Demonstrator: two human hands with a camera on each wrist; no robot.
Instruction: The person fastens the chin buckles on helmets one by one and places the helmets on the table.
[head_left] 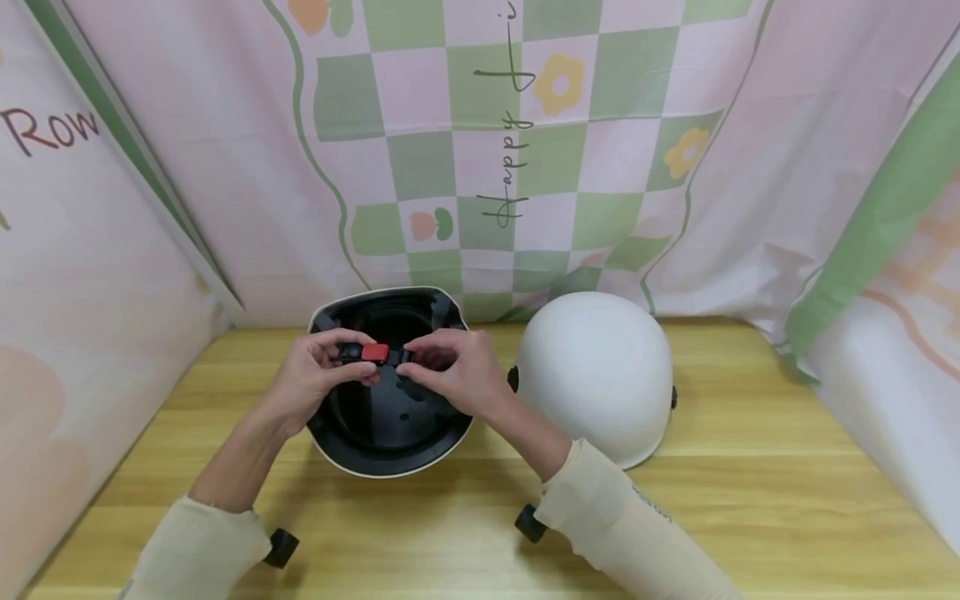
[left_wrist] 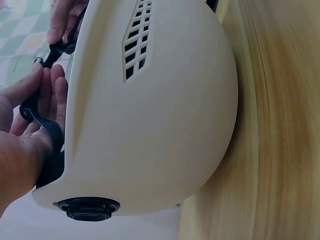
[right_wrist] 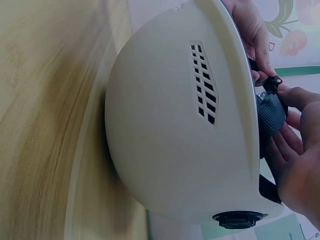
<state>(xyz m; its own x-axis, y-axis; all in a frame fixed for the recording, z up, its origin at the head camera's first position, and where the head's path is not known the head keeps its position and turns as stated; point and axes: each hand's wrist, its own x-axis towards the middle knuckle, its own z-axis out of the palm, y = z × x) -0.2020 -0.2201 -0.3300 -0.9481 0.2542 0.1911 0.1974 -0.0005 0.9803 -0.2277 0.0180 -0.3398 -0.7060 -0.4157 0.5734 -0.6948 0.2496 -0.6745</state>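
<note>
An upturned helmet (head_left: 378, 417) lies on the table with its black lining facing up; both wrist views show its cream shell (left_wrist: 155, 125) with slotted vents. Over its opening, my left hand (head_left: 303, 379) pinches the red and black chin-strap buckle (head_left: 375, 353) between thumb and fingers. Just to the right, my right hand (head_left: 465, 375) pinches the black piece on the other side of the buckle. The two black parts look joined in line. Webbing strap (right_wrist: 270, 114) loops down by the right palm in the right wrist view. How the buckle halves engage is too small to tell.
To the right, close to my right forearm, a second white helmet (head_left: 596, 375) sits dome up with black side knobs. The wooden table (head_left: 420, 542) carries both helmets. A patterned curtain (head_left: 487, 167) hangs behind, with more cloth at both sides.
</note>
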